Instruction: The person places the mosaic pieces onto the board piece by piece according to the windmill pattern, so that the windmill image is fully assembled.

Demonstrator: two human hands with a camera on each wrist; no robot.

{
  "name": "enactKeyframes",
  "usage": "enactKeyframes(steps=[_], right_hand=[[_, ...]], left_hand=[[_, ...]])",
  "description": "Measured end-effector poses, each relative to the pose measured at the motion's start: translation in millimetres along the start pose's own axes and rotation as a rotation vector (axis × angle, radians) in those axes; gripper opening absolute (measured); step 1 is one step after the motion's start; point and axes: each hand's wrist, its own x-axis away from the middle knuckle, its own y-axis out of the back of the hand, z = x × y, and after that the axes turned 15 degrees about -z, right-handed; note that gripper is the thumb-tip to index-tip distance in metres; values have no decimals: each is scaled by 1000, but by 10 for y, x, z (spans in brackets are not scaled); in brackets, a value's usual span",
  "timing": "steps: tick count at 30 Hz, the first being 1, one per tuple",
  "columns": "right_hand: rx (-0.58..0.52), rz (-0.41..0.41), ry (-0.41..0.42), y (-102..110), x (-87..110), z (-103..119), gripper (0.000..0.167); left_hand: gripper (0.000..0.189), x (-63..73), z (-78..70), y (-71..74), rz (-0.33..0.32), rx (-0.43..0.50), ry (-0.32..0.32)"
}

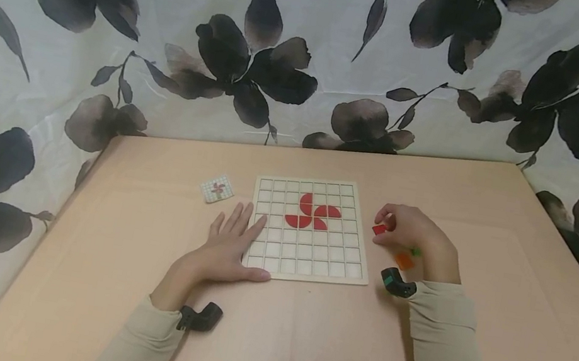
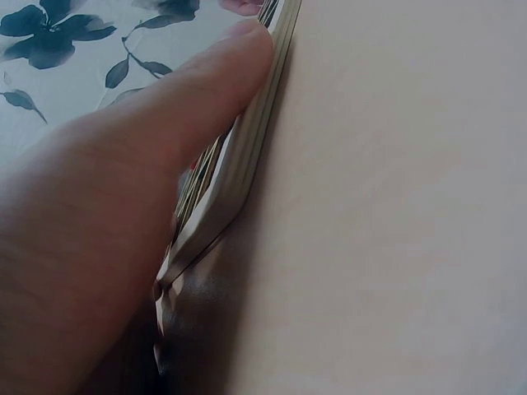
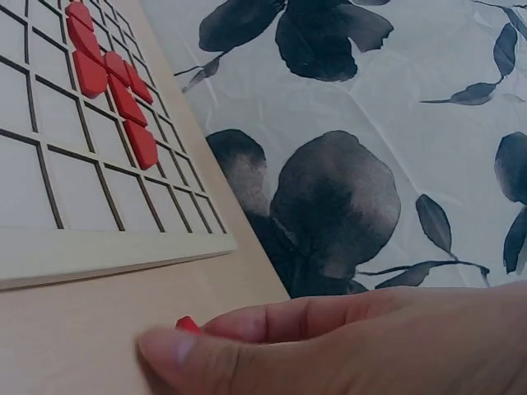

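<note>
A: Why's the L hand (image 1: pixel 222 252) at the grid board's (image 1: pixel 328 255) near-left corner?

B: Fingers spread wide, thumb on the near edge, gripping nothing; prob. steadying it.

A: R hand (image 1: pixel 414 232)?

B: Narrow pinch on a loose red pc (image 1: pixel 379 229), just off the board's R side. Small pc, so fingertips prob. suit.

A: Others?

B: Red pinwheel pcs (image 1: pixel 307 202) mid-board; orange pc (image 1: pixel 404 261) + green pc (image 1: pixel 415 252) by R wrist, prob. for easy reach. Patterned card (image 1: pixel 217 189) left of board, prob. for quick ref.
</note>
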Motion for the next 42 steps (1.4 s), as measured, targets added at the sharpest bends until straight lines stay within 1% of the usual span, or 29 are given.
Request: enactKeyframes(steps=[3,7,15,19,22,24,30,32,36,42], right_hand=[[-10,15,13,1,-2,-8,31],[-11,9,16,-10,-17,-17,29],[10,-14,16,-29,-24,29,33],[-15,-33,25,-26,-7,91,34],[-36,-51,56,-41,15,201,32],[-33,-60,93,-64,32,310,30],[36,-43,214,-209,82,668,32],[62,-37,238,-271,95,747,34],[105,-40,277,-367,116,831,34],[148,-62,287,-442,132,882,34]], left_hand=[[112,-4,-2,7,1,-3,2],[112,-3,-2,13,6,-2,4],[111,3,1,23,-3,-7,-11],[111,2,0,23,0,-10,-7],[111,1,-3,21,4,-6,-1],[111,1,-4,20,4,-2,-1],[111,8,4,20,-5,6,-9],[111,12,7,14,-3,2,-7],[111,16,11,4,-1,1,-7],[110,7,10,15,6,4,4]])
